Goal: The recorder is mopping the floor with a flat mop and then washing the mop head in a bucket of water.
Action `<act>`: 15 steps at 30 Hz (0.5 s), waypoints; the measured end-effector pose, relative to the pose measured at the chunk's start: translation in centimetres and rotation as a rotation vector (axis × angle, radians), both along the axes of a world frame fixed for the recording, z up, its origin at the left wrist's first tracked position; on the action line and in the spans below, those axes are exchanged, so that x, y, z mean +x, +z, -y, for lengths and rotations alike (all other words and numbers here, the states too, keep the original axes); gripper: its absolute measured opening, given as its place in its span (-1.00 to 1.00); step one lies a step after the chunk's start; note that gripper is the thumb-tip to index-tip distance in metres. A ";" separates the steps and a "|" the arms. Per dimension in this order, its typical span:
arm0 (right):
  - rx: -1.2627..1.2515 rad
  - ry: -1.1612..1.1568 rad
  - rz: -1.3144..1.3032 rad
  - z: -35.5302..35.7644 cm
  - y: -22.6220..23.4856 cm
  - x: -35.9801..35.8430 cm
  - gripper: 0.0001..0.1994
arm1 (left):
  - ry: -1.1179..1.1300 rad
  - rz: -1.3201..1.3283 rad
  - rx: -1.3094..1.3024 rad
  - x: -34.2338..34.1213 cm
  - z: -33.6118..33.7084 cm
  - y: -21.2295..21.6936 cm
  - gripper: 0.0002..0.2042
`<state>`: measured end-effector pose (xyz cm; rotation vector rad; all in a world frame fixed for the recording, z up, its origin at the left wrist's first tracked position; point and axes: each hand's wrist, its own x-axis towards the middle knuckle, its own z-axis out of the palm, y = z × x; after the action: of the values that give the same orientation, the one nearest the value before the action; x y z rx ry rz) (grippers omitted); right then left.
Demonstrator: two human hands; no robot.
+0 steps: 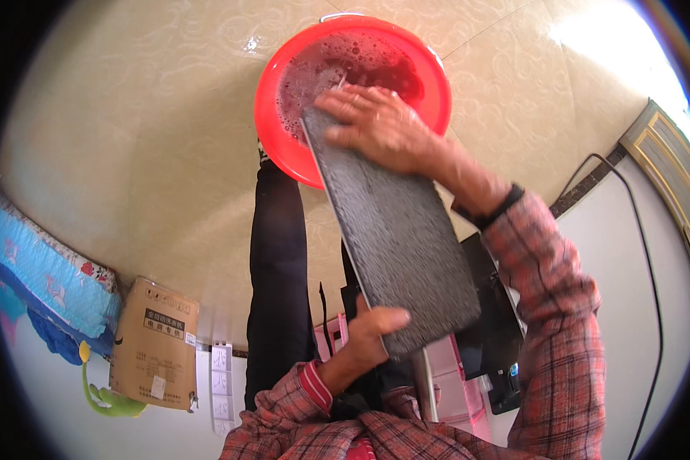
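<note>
A long grey board [395,230] is held across the centre of the frame, slanting from the red basin [284,69] at upper centre down to the lower middle. Its lower corner is gripped by the left hand [368,333], fingers curled under the edge and thumb laid on top. Its upper end is covered by the right hand [379,123], laid flat with fingers spread and pressed on the surface, just above the basin's near rim.

Board: flat, rectangular, thin, with a speckled, rough-looking grey face and straight edges. Its top end reaches over the basin.

Basin: round, smooth red plastic, filled with foamy, dark reddish water; bubbles are seen along the inner wall.

Floor [146,138]: glossy cream tiles with a faint swirl pattern. Sleeves [548,276]: red plaid cloth; a dark band is worn at the right wrist. A brown cardboard box [155,341] is seen at lower left, beside a blue patterned cloth [46,280].
</note>
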<state>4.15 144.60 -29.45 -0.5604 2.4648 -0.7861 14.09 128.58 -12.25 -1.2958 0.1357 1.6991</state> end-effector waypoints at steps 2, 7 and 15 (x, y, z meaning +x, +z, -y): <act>0.017 -0.136 0.245 0.6 -0.1 -1.0 -0.66 | -0.123 -0.106 -0.051 3.9 1.4 -0.3 -0.76; 0.122 -0.002 0.295 0.3 -0.4 -3.7 -0.72 | -0.147 -0.352 -0.077 2.7 0.7 0.7 -0.89; 0.025 0.005 0.311 1.5 -3.1 -3.6 -0.76 | -0.247 -0.087 -0.018 1.2 2.1 1.8 -0.53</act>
<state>0.53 143.09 -32.60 -0.4007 2.1837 -0.7761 15.24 126.49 -10.42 -1.1663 0.3489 1.5447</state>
